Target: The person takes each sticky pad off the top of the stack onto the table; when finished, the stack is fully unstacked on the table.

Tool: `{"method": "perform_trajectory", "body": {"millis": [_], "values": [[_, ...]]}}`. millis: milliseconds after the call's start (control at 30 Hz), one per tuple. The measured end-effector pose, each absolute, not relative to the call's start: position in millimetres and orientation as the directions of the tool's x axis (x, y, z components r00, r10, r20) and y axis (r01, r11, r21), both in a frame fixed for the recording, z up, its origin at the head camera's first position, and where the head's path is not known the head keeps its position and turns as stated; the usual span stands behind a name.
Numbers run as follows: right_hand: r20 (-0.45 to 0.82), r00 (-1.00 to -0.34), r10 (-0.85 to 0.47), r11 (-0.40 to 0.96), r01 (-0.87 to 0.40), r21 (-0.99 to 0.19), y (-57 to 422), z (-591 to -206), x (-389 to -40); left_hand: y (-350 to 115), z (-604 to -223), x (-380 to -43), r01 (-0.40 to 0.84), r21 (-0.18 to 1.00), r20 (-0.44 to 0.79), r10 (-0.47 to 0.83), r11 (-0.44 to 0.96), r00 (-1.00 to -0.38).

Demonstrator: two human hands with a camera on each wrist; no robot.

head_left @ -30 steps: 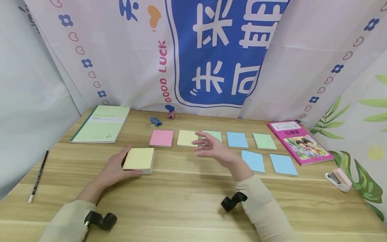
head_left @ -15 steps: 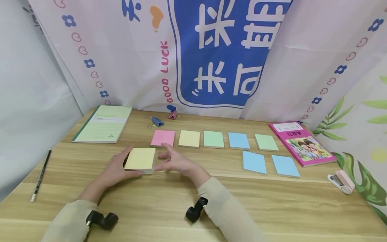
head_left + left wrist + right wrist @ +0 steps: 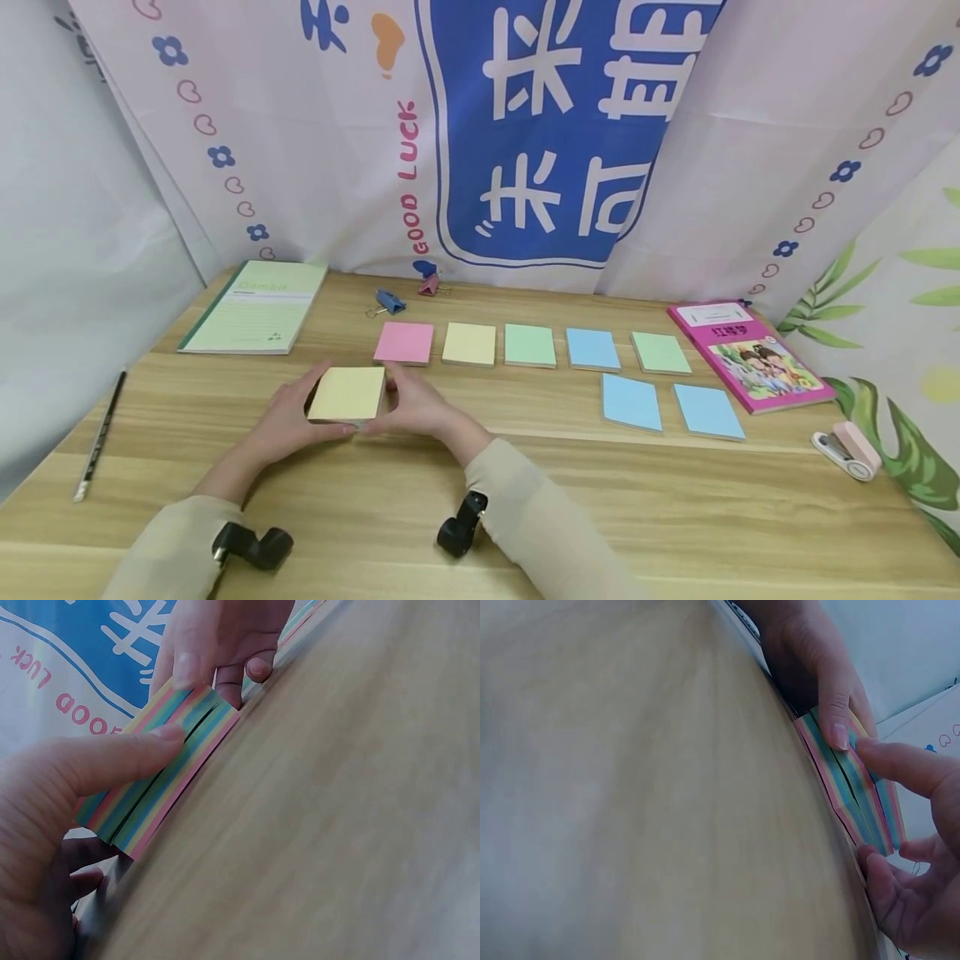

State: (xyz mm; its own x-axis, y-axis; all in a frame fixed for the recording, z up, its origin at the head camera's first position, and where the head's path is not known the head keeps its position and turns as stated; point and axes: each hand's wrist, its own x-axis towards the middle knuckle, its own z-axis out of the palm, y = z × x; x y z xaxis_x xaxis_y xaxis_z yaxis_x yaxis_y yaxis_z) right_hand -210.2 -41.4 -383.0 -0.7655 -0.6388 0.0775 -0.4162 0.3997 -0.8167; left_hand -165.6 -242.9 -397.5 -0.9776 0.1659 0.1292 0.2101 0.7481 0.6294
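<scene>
A thick stack of sticky notes [image 3: 347, 393] with a yellow top lies on the wooden table, left of centre in the head view. Its sides show pink, yellow, green and blue layers with dark gaps between pads, as the stack seen in the left wrist view [image 3: 169, 769] makes plain. My left hand [image 3: 288, 421] grips its left end, thumb along the front side. From the right, my right hand [image 3: 416, 407] holds the other end between thumb and fingers. In the right wrist view both thumbs press the striped side of the stack [image 3: 855, 787].
Behind lies a row of pads: pink [image 3: 403, 343], yellow [image 3: 468, 344], green [image 3: 529, 345], blue [image 3: 592, 348], green [image 3: 661, 352]. Two blue pads [image 3: 631, 402] lie nearer. Around them are a notebook [image 3: 255, 308], pencil [image 3: 101, 437], binder clips [image 3: 390, 302], pink book [image 3: 750, 358] and stapler [image 3: 847, 451].
My right hand has come leftward from above the yellow and green pads in the row to the stack and now holds its right end. The left hand has kept its grip.
</scene>
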Motion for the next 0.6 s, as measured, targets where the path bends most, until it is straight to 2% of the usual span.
{"method": "perform_trajectory", "body": {"millis": [67, 200, 400, 600], "values": [[0.081, -0.780, -0.621, 0.426, -0.423, -0.800, -42, -383, -210, -243, -397, -166, 0.211, 0.627, 0.127, 0.169, 0.750, -0.977], [0.053, -0.811, -0.582, 0.424, -0.358, -0.832, -42, -385, -210, -243, -397, -167, 0.218, 0.626, 0.129, 0.176, 0.748, -0.976], [-0.009, -0.830, -0.557, 0.265, -0.168, -0.950, -37, -389, -208, -243, -398, -167, 0.234, 0.619, 0.146, 0.183, 0.750, -0.972], [-0.027, -0.838, -0.546, 0.062, -0.008, -0.998, -27, -391, -208, -243, -398, -167, 0.222, 0.622, 0.130, 0.181, 0.751, -0.975]]}}
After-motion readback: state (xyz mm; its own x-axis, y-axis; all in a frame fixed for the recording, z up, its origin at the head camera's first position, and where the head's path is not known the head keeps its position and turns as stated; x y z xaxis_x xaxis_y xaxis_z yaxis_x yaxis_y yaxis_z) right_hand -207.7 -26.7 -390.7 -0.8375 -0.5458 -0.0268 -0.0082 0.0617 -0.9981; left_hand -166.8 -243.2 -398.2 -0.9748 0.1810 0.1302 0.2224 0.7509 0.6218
